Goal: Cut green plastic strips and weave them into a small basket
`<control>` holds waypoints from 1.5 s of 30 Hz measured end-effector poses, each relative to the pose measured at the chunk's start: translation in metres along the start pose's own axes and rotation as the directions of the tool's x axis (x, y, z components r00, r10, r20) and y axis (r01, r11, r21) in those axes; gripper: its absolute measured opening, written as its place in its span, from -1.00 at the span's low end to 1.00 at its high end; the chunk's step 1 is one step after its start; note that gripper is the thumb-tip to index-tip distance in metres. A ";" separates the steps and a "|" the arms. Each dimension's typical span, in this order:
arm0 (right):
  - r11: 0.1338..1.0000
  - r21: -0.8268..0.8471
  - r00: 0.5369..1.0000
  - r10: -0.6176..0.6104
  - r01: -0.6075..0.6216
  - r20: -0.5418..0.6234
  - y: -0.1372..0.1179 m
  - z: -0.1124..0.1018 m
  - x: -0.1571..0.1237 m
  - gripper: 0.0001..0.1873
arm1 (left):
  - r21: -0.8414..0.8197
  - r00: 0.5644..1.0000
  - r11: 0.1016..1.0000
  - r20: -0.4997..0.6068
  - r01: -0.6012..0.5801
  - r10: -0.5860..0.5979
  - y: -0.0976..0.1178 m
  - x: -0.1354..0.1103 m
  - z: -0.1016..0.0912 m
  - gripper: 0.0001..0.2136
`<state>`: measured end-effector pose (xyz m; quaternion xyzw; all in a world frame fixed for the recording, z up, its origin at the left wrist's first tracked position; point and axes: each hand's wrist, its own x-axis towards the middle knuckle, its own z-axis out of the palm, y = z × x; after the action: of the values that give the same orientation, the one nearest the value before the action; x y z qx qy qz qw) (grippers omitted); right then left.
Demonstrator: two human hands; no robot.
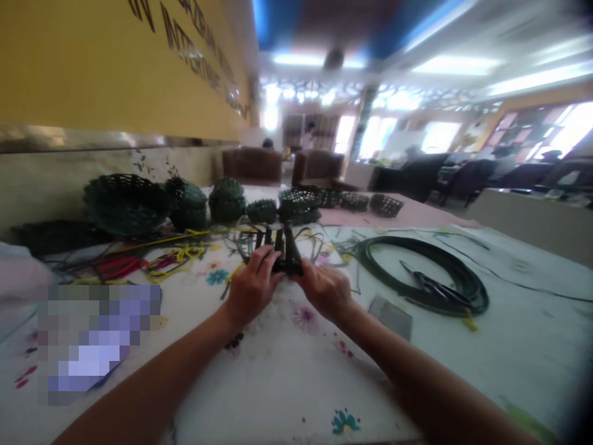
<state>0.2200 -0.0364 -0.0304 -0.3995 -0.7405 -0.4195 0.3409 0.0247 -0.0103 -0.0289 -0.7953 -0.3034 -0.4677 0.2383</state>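
Between my two hands is a small piece of dark green weaving (288, 250), with several flat strips standing up from it and thinner ends fanning out beyond. My left hand (254, 281) grips its left side, fingers bent over the strips. At the right lower corner, my right hand (327, 287) pinches it between thumb and fingers. Its underside is hidden by my hands. Loose dark strips and a tangle of yellow strips (178, 256) lie to the left. A coil of dark green strip (365, 247) rests on the right, with a dark pointed tool (438, 290) across it.
Several dark woven baskets, among them a large one (127, 204), line the far side of the table. A grey flat block (391, 316) lies beside my right forearm. A blurred-out bluish item (102, 346) is at left. Chairs (319, 167) and people stand farther back.
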 end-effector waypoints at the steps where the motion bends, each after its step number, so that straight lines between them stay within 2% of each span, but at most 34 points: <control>1: 1.000 0.011 1.000 -0.002 0.002 -0.002 -0.001 0.000 0.000 -0.60 | 0.015 1.000 1.000 -0.001 -0.016 0.016 0.000 0.000 0.000 -0.64; 4: 1.000 0.031 1.000 0.000 0.000 -0.004 -0.003 0.000 0.000 -0.63 | 0.039 0.999 0.999 0.001 -0.038 0.038 0.002 0.000 -0.001 -0.66; 10: 0.996 0.087 1.000 -0.010 0.008 0.028 -0.003 0.003 -0.004 -0.70 | 0.005 1.000 1.000 -0.001 0.022 -0.022 0.004 0.001 0.002 -0.83; 13: 0.995 0.098 0.998 -0.034 0.029 0.048 -0.003 0.007 -0.008 -0.70 | -0.017 1.000 1.000 -0.004 -0.015 0.015 0.002 -0.002 0.006 -0.90; 16: 0.996 0.081 0.998 -0.048 0.044 0.038 -0.003 0.012 -0.010 -0.69 | 0.007 0.999 0.999 -0.019 -0.046 0.046 0.001 -0.007 0.012 -0.91; 19: 0.995 0.099 1.000 -0.013 0.011 0.023 -0.003 0.014 -0.010 -0.68 | 0.014 0.999 1.000 -0.033 -0.009 0.010 0.002 -0.009 0.013 -0.89; 23: 0.990 0.132 0.999 0.040 -0.040 0.004 -0.004 0.013 -0.008 -0.67 | -0.079 1.000 0.997 -0.010 -0.016 0.015 0.008 -0.006 0.010 -0.77; 26: 0.986 0.164 0.999 0.040 -0.038 -0.011 -0.006 0.011 -0.008 -0.65 | -0.201 0.997 0.977 0.010 0.076 -0.075 0.011 -0.002 0.007 -0.82; 29: 0.974 0.211 0.996 0.074 -0.083 0.049 -0.008 0.008 -0.007 -0.63 | -0.289 0.984 0.941 0.063 0.178 -0.167 0.010 0.002 0.002 -0.91; 32: 0.934 0.312 0.982 0.146 -0.175 0.117 -0.006 0.004 -0.004 -0.61 | -0.350 0.979 0.917 0.133 0.192 -0.154 0.004 0.008 -0.003 -0.93; 35: 0.807 0.511 0.953 0.211 -0.297 0.220 0.002 -0.004 0.003 -0.68 | -0.370 0.970 0.904 0.192 0.213 -0.150 -0.001 0.015 -0.010 -0.95; 39: 0.488 0.730 0.878 0.275 -0.479 0.393 0.014 -0.016 0.015 -0.75 | -0.382 0.962 0.896 0.229 0.229 -0.148 -0.002 0.022 -0.017 -0.97; 42: 0.274 0.767 0.812 0.278 -0.580 0.514 0.019 -0.021 0.020 -0.77 | -0.389 0.963 0.894 0.228 0.223 -0.141 -0.001 0.024 -0.019 -0.97; 45: 0.132 0.760 0.762 0.263 -0.636 0.592 0.021 -0.021 0.020 -0.81 | -0.405 0.964 0.890 0.239 0.211 -0.120 -0.002 0.024 -0.018 -0.96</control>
<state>0.2333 -0.0418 0.0023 -0.3884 -0.7215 0.2916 0.4935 0.0211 -0.0149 0.0006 -0.8434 -0.2839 -0.4559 -0.0155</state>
